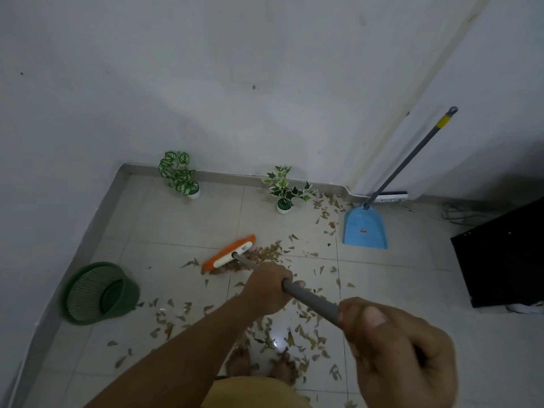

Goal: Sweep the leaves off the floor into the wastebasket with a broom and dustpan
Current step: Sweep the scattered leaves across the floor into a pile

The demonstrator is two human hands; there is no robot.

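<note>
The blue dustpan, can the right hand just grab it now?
Probably not yet. The right hand grips the broom handle, as does the left hand, and the blue dustpan leans by the far wall, well beyond both. The floor between holds only leaves.

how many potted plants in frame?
2. One potted plant stands by the back wall's baseboard, left of centre; the other potted plant stands further right along that baseboard, left of the blue dustpan. None look hidden.

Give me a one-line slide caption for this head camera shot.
Both hands, left hand and right hand, grip an orange broom sweeping dry leaves; blue dustpan and green wastebasket wait nearby.
</note>
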